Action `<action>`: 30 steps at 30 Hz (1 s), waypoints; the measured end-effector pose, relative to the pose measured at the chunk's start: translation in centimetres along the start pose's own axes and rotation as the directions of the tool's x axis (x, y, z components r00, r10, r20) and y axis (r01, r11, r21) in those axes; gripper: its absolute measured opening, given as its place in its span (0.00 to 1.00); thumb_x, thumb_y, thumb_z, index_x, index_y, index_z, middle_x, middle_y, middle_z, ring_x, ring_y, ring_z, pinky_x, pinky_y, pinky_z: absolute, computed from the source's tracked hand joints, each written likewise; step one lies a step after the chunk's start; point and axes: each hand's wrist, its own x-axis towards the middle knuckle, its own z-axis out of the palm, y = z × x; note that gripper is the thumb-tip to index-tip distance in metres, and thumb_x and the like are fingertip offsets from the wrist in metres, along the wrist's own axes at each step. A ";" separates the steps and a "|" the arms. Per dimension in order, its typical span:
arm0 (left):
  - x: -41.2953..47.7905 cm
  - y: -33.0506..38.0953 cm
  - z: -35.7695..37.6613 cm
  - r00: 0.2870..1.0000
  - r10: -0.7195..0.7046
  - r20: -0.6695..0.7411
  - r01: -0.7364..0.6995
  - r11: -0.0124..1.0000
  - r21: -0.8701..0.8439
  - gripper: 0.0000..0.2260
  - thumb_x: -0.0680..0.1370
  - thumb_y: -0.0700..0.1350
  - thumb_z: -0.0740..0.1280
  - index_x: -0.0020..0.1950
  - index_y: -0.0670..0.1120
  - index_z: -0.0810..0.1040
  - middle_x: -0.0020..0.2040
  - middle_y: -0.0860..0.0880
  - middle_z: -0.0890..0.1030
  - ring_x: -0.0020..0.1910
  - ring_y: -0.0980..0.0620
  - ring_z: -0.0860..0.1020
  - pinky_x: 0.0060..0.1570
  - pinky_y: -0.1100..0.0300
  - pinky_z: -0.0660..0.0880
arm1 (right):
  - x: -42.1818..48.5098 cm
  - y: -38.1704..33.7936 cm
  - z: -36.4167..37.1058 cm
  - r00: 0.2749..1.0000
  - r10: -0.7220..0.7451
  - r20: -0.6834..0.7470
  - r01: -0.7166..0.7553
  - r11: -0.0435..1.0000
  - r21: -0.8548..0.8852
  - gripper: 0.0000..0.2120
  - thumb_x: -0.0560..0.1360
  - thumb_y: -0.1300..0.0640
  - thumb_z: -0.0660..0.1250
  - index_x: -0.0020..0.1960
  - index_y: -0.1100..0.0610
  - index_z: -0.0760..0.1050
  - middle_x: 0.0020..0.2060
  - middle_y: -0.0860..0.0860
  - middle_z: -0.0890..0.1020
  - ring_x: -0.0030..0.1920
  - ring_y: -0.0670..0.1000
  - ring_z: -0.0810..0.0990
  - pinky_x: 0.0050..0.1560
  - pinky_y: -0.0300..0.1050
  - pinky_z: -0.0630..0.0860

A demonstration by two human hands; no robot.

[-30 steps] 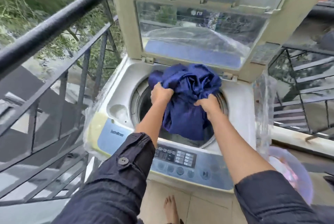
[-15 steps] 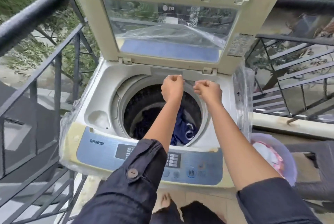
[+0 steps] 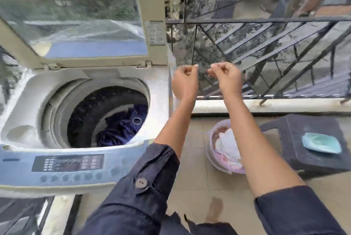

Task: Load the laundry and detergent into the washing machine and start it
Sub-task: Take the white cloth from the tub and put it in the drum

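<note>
Balcony tiles (image 3: 197,193) are running under everything, with a dark railing (image 3: 266,20) closing off the far side and trees showing through it. At the left the washer (image 3: 159,90) is standing with its lid (image 3: 76,26) tilted up and back, the window in it reflecting greenery. Inside the drum (image 3: 85,113) a blue garment (image 3: 121,130) is lying low against the near right wall, a small metal ring showing on it. Along the near edge of the washer the panel (image 3: 68,164) is showing a dark display and a row of round buttons.

Both hands are hanging in the air to the right of the washer, above the floor and in front of the railing, well apart from the drum. The left hand (image 3: 185,81) is curled loosely with fingers folded toward the thumb, and the right hand (image 3: 227,78) is doing the same; neither grip is holding anything that can be made out, though the blur makes a thin thread or hair impossible to rule out. Each is wearing a ring.

Below the right forearm a pink basin (image 3: 214,160) is sitting on the floor with pale clothes (image 3: 228,143) heaped in it. Just beside it, to the right, a dark stool (image 3: 307,136) is carrying a teal dish (image 3: 321,142).
</note>
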 end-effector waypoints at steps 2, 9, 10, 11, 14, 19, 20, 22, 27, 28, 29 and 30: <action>-2.4 -0.4 4.3 0.999 -0.019 0.043 0.018 0.999 0.035 0.13 0.74 0.54 0.68 0.44 0.45 0.82 0.41 0.49 0.85 0.44 0.50 0.81 0.42 0.60 0.73 | 1.1 1.7 -4.4 0.999 0.035 -0.026 -0.035 0.999 -0.022 0.11 0.73 0.58 0.68 0.32 0.49 0.75 0.36 0.55 0.82 0.39 0.52 0.81 0.51 0.49 0.77; -8.0 -5.6 16.1 0.972 -0.156 0.175 0.141 0.986 0.094 0.13 0.77 0.56 0.64 0.49 0.48 0.77 0.50 0.50 0.83 0.50 0.50 0.78 0.47 0.60 0.68 | 4.0 11.6 -16.0 0.951 0.273 -0.145 -0.284 0.957 -0.058 0.15 0.68 0.44 0.69 0.40 0.57 0.79 0.37 0.52 0.82 0.40 0.50 0.78 0.47 0.45 0.73; -8.3 -6.8 17.1 0.964 -0.180 0.193 0.161 0.980 0.113 0.13 0.77 0.56 0.64 0.53 0.48 0.77 0.52 0.49 0.82 0.52 0.50 0.78 0.49 0.60 0.69 | 4.0 13.1 -17.0 0.941 0.305 -0.149 -0.316 0.947 -0.055 0.13 0.71 0.46 0.69 0.41 0.57 0.79 0.36 0.51 0.81 0.39 0.49 0.76 0.47 0.45 0.72; -8.4 -8.2 18.2 0.955 -0.206 0.214 0.179 0.974 0.141 0.14 0.77 0.55 0.63 0.57 0.48 0.77 0.54 0.49 0.82 0.55 0.49 0.78 0.53 0.58 0.70 | 4.0 14.6 -18.0 0.930 0.336 -0.152 -0.347 0.936 -0.054 0.11 0.72 0.49 0.69 0.42 0.57 0.78 0.36 0.50 0.80 0.39 0.48 0.75 0.46 0.43 0.71; -8.4 -12.3 21.8 0.926 -0.275 0.260 0.215 0.947 0.237 0.18 0.77 0.54 0.63 0.65 0.49 0.73 0.61 0.48 0.79 0.61 0.48 0.76 0.60 0.55 0.69 | 4.3 19.8 -20.5 0.889 0.423 -0.175 -0.437 0.898 -0.048 0.09 0.74 0.54 0.68 0.48 0.60 0.78 0.40 0.52 0.80 0.39 0.46 0.75 0.41 0.31 0.72; -7.9 -19.4 26.8 0.883 -0.352 0.312 0.251 0.914 0.320 0.23 0.78 0.51 0.65 0.72 0.47 0.67 0.68 0.47 0.74 0.66 0.48 0.73 0.62 0.59 0.67 | 4.7 29.1 -22.1 0.836 0.507 -0.208 -0.529 0.847 -0.062 0.10 0.74 0.56 0.67 0.51 0.62 0.79 0.43 0.51 0.79 0.45 0.48 0.75 0.36 0.24 0.69; -7.7 -20.8 27.5 0.871 -0.377 0.315 0.272 0.904 0.329 0.24 0.78 0.51 0.64 0.72 0.47 0.66 0.68 0.46 0.74 0.65 0.47 0.74 0.61 0.59 0.68 | 4.8 31.0 -22.0 0.825 0.526 -0.207 -0.547 0.835 -0.058 0.09 0.74 0.56 0.68 0.50 0.61 0.79 0.43 0.52 0.79 0.46 0.48 0.75 0.41 0.29 0.71; -7.3 -24.1 29.2 0.860 -0.413 0.301 0.298 0.884 0.360 0.25 0.77 0.51 0.65 0.73 0.48 0.66 0.66 0.47 0.76 0.63 0.47 0.75 0.56 0.60 0.69 | 5.1 35.4 -21.7 0.801 0.563 -0.203 -0.584 0.809 -0.059 0.04 0.73 0.56 0.69 0.46 0.56 0.78 0.42 0.52 0.80 0.46 0.50 0.76 0.51 0.44 0.74; -5.8 -33.5 33.4 0.837 -0.421 0.349 0.288 0.882 0.372 0.27 0.72 0.54 0.68 0.70 0.49 0.69 0.65 0.49 0.78 0.64 0.48 0.76 0.64 0.57 0.71 | 5.5 44.6 -20.4 0.718 0.672 -0.182 -0.687 0.726 -0.031 0.13 0.70 0.49 0.70 0.51 0.55 0.79 0.45 0.51 0.80 0.46 0.51 0.76 0.43 0.45 0.72; -5.1 -36.7 34.5 0.842 -0.420 0.338 0.277 0.875 0.397 0.30 0.68 0.58 0.67 0.69 0.51 0.71 0.64 0.50 0.78 0.63 0.49 0.76 0.65 0.53 0.72 | 5.6 46.7 -20.1 0.715 0.679 -0.168 -0.693 0.719 -0.041 0.19 0.67 0.46 0.70 0.53 0.55 0.79 0.49 0.52 0.80 0.48 0.51 0.77 0.46 0.46 0.73; -4.4 -39.6 35.4 0.841 -0.433 0.326 0.272 0.857 0.437 0.33 0.65 0.62 0.65 0.68 0.51 0.72 0.63 0.50 0.79 0.63 0.48 0.77 0.64 0.49 0.73 | 5.7 48.5 -19.8 0.701 0.692 -0.170 -0.708 0.704 -0.053 0.24 0.63 0.42 0.69 0.54 0.54 0.79 0.53 0.53 0.80 0.51 0.52 0.78 0.51 0.47 0.74; -3.9 -41.4 36.1 0.839 -0.444 0.315 0.261 0.836 0.482 0.35 0.64 0.64 0.64 0.68 0.51 0.72 0.65 0.49 0.78 0.64 0.47 0.76 0.65 0.48 0.72 | 5.7 50.1 -19.5 0.687 0.706 -0.172 -0.722 0.690 -0.051 0.26 0.61 0.40 0.69 0.54 0.52 0.79 0.57 0.52 0.78 0.53 0.52 0.78 0.57 0.49 0.75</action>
